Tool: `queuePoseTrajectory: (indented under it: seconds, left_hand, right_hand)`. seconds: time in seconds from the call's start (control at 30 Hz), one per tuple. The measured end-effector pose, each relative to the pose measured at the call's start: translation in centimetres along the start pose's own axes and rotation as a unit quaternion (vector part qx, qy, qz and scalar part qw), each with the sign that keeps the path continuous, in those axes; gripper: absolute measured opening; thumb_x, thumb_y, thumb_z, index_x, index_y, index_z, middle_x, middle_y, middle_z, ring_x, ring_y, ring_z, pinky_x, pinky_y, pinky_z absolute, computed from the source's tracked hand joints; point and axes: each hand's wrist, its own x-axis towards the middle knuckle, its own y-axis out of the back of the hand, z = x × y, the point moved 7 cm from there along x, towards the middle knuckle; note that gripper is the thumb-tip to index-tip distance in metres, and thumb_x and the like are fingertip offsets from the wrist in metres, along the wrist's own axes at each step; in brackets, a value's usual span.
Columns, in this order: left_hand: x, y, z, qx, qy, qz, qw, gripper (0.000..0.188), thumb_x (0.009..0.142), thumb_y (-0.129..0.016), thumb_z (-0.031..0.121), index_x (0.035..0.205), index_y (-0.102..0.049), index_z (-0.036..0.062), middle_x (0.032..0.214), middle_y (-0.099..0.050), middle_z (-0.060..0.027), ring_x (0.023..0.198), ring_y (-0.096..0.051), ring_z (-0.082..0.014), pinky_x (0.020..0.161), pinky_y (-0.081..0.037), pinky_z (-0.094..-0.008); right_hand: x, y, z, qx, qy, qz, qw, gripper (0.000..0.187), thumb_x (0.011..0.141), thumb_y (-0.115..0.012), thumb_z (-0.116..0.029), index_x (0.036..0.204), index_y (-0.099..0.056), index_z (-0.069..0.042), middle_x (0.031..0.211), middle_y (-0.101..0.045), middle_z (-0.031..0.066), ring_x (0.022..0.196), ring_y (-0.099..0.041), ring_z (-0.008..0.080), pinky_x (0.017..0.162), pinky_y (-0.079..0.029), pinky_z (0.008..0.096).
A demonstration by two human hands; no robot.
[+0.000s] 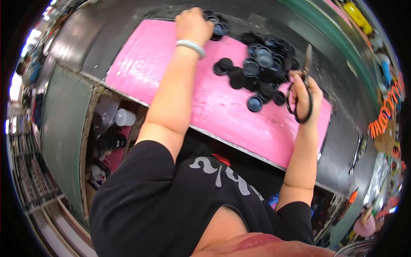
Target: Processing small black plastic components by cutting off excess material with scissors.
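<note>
Black-sleeved shoulder fills the foreground. Left hand (193,25), pale bangle (191,46) on the wrist, reaches to the bench's (154,60) far edge, fingers curled onto black caps (257,68) there. Main cap pile sits mid-bench on the pink surface. Right hand (305,95), near the right edge, fingers closed through scissors (302,85), blades pointing away.
</note>
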Motion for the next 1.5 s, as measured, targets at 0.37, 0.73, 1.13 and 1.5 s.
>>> queuePoseTrajectory:
  seconds: [0.37,0.73,1.13,1.5]
  left_hand:
    - [-7.2,0.1,13.0,-0.315,-0.270,-0.111,0.903,0.030,0.080,-0.071,0.012,0.107,-0.064,-0.0005,0.102,-0.061,-0.0160,0.097,-0.061,-0.0313,0.085,-0.049,-0.0362]
    - [-7.4,0.1,14.2,-0.328,-0.255,-0.192,0.889,0.020,0.082,-0.069,0.004,0.100,-0.063,0.0000,0.096,-0.064,-0.0126,0.085,-0.061,-0.0259,0.078,-0.049,-0.0323]
    - [-6.6,-1.5,11.1,-0.716,0.089,-0.373,0.584,0.013,0.097,-0.057,0.007,0.106,-0.058,-0.0018,0.104,-0.065,-0.0118,0.102,-0.066,-0.0236,0.090,-0.056,-0.0326]
    - [-5.7,-2.2,10.3,-0.726,0.015,-0.346,0.594,0.009,0.092,-0.063,0.001,0.088,-0.055,0.0007,0.103,-0.063,-0.0113,0.100,-0.062,-0.0181,0.098,-0.049,-0.0323]
  right_hand:
    - [-0.2,-0.1,0.7,-0.037,0.005,0.015,0.999,0.017,0.090,-0.067,-0.019,0.098,-0.068,-0.004,0.062,-0.054,-0.0055,0.050,-0.045,0.0022,0.044,-0.033,0.0195]
    - [-0.4,0.5,0.3,-0.236,0.156,0.034,0.959,0.038,0.076,-0.074,-0.036,0.097,-0.072,-0.004,0.082,-0.070,0.0176,0.078,-0.069,0.0319,0.071,-0.054,0.0377]
    - [-0.7,-0.1,0.1,-0.369,0.180,0.027,0.911,0.033,0.073,-0.072,-0.038,0.091,-0.072,-0.010,0.074,-0.068,0.0131,0.073,-0.067,0.0333,0.068,-0.051,0.0441]
    - [-0.6,-0.1,0.5,-0.353,0.208,0.023,0.912,0.038,0.073,-0.072,-0.037,0.100,-0.069,-0.011,0.081,-0.067,0.0115,0.082,-0.065,0.0324,0.073,-0.050,0.0448]
